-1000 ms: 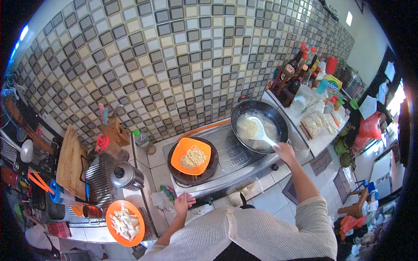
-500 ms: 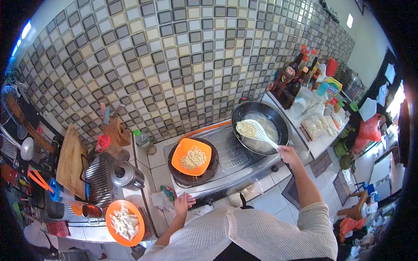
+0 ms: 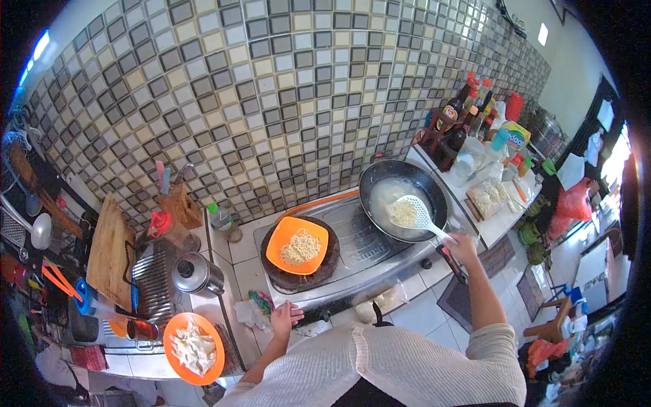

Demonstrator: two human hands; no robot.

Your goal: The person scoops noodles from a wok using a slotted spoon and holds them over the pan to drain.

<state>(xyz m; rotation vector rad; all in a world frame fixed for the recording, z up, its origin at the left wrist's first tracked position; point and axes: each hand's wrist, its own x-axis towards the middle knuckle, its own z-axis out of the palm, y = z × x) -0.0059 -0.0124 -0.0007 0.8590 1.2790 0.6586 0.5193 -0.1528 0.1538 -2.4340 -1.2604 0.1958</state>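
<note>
My right hand (image 3: pixel 462 249) is closed round the handle of a white slotted skimmer (image 3: pixel 425 218), just above the wok's black-and-red handle (image 3: pixel 450 263). Pale noodles (image 3: pixel 405 214) lie in the skimmer's head, which is low in the black wok (image 3: pixel 369 180), over cloudy liquid (image 3: pixel 388 192). My left hand (image 3: pixel 286 317) rests near the counter's front edge, fingers stretched out and holding nothing. Beside it lies a crumpled cloth or wrapper (image 3: pixel 252 313). An orange square bowl (image 3: pixel 279 239) with more noodles (image 3: pixel 301 247) sits on the left burner.
On the left stand an orange plate (image 3: pixel 215 361) of white pieces, a metal pot (image 3: pixel 198 277), a red-lidded jug (image 3: pixel 175 230) and a cutting board (image 3: pixel 112 254). Sauce bottles (image 3: pixel 456 119) and a bag of pale food (image 3: pixel 488 197) occupy the right counter. A tiled wall rises behind the stove.
My right hand has moved right and slightly nearer my body, carrying the skimmer and noodles towards the wok's right side. More of the wok's handle shows. My left hand has stayed put.
</note>
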